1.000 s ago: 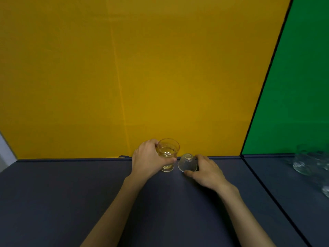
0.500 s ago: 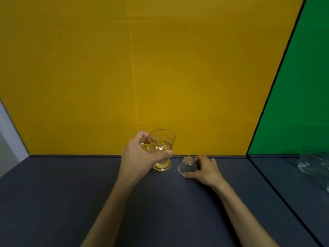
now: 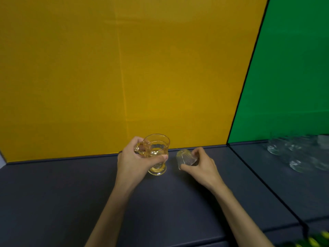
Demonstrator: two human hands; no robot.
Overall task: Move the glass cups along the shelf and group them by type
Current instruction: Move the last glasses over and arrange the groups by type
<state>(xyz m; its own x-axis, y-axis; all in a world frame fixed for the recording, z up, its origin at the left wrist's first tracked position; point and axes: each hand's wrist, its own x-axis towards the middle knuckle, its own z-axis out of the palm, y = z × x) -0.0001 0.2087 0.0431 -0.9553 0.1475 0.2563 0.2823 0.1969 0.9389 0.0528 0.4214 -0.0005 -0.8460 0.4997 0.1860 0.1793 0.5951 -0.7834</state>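
Holding the footed glass cup (image 3: 156,154) in the left hand (image 3: 137,162), thumb in front and fingers (image 3: 136,141) curled round the back by the handle. Looking lifted or just touching the shelf (image 3: 62,193) with its foot; cannot tell which. Pinching the small ribbed cup (image 3: 186,158) in the right hand (image 3: 203,165), tipped on its side, near the back edge of the shelf by the yellow wall (image 3: 106,68).

Doing this step well, at a guess: keeping the footed cup straight up, gripping low and firm, moving slowly, and setting the foot down flat before letting go. Keeping the two cups apart to stop glass knocking glass. Turning the small cup the same way as its friends before putting it down.

Plenty of bare dark shelf out to the left and toward the front edge for sliding. Staying back from that front edge. More clear glass cups (image 3: 293,154) sitting at the right, past the dark seam, by the green wall (image 3: 293,68), well apart from both hands.
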